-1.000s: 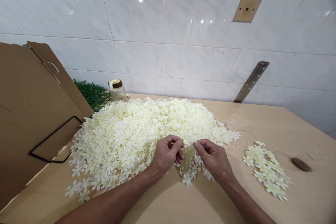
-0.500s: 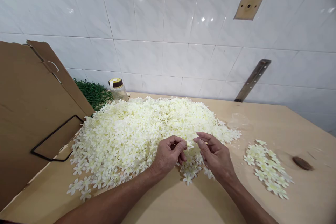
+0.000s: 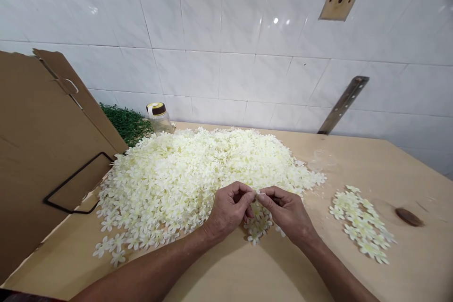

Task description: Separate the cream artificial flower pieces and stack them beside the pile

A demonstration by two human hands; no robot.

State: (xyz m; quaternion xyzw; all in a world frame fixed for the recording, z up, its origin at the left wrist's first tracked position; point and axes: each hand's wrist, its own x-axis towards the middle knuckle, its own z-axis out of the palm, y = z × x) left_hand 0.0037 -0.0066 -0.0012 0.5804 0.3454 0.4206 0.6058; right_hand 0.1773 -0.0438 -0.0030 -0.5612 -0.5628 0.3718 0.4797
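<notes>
My left hand (image 3: pixel 233 203) and my right hand (image 3: pixel 285 210) meet fingertip to fingertip, low over the front of a big heap of white artificial flowers (image 3: pixel 184 170). Each hand is closed in a pinch. Between the fingertips shows a small pale bit that looks like an artificial flower (image 3: pixel 258 192); the fingers cover most of it. Just below the hands, several loose flowers lie at the heap's front edge. A smaller flat group of artificial flowers (image 3: pixel 361 224) lies apart on the wooden table (image 3: pixel 304 269), to the right of my right hand.
At the left stands a cardboard box (image 3: pixel 42 151) with a black wire frame (image 3: pixel 58 192) against it. Behind the heap are a brown-lidded jar (image 3: pixel 160 118) and green artificial foliage (image 3: pixel 123 122). A dark brown oval object (image 3: pixel 408 217) lies far right. A metal bracket (image 3: pixel 343 106) leans along the tiled wall.
My right hand has moved left and its fingers have closed, so its fingertips now meet those of my left hand. The left hand has stayed nearly still, pinched.
</notes>
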